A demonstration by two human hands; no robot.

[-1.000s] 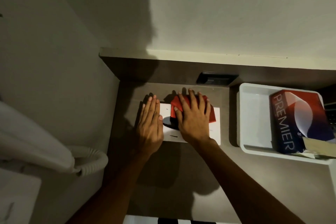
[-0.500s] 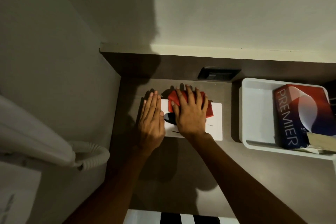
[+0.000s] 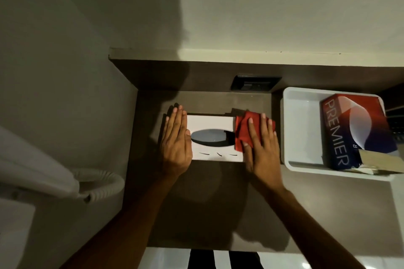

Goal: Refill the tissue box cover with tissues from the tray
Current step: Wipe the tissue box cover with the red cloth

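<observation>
A white tissue box cover with a dark oval opening lies on the brown counter. My left hand rests flat against its left end, fingers together. My right hand lies flat at the cover's right end, pressing a red cloth onto it. At the right, a white tray holds a red and blue "PREMIER" tissue pack.
A dark socket plate sits in the counter's back wall. A white wall phone with a coiled cord hangs at the left. A tan object lies on the tray's near right corner. The counter's front edge runs below my arms.
My right hand has slid the red cloth from the middle of the cover to its right end, uncovering the oval opening. My left hand has stayed at the left end.
</observation>
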